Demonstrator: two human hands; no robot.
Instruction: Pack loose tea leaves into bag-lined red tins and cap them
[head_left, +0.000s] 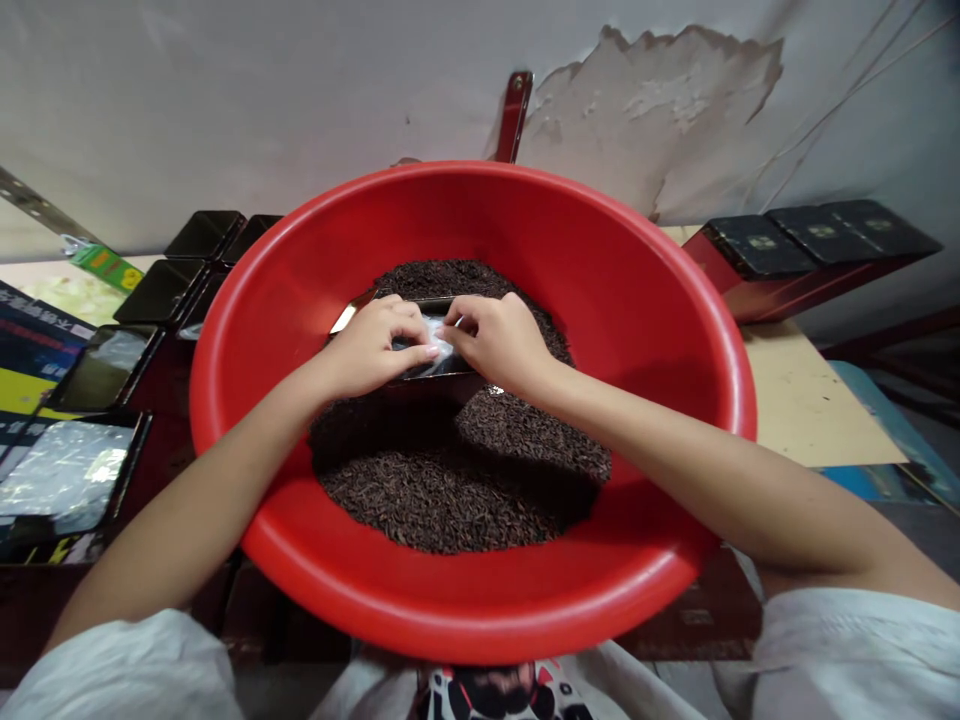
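Observation:
A big red plastic basin (645,300) sits in front of me, holding a heap of dark loose tea leaves (457,480). A small dark metal tin (439,365) with a clear plastic liner (436,338) rests in the leaves at the basin's middle. My left hand (371,345) lies over the tin's left side, fingers curled and pressing on the liner. My right hand (499,340) covers the tin's right side, its fingers pinching the liner's edge. Most of the tin is hidden under both hands.
Several open dark tins with shiny liners (71,470) stand at the left, with closed black tins (202,235) behind them. More black tins on a red box (810,245) stand at the right. A red handle (514,115) leans against the peeling wall. A beige tabletop (810,400) shows at right.

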